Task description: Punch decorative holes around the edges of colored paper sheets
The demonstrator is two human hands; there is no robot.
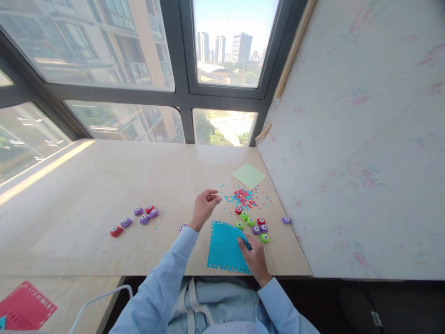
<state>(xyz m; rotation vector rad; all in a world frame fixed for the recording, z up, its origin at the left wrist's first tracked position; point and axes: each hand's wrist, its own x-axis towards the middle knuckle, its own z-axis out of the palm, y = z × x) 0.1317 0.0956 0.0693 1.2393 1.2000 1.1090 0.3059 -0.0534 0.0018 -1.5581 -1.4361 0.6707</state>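
Left of the raised left hand [204, 207] lie six small punches [145, 219]: four purple, two red. Beyond the right hand [255, 260], which pinches one blue sheet [224, 248], sit nine more punches [256, 229]. One green sheet [248, 175] lies farther off, one red sheet [24, 306] far left.

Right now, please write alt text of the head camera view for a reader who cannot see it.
The right hand presses on a blue paper sheet with punched edges; the left hand hangs above the wooden table, fingers pinched. Small paper punches and red and blue confetti lie nearby.
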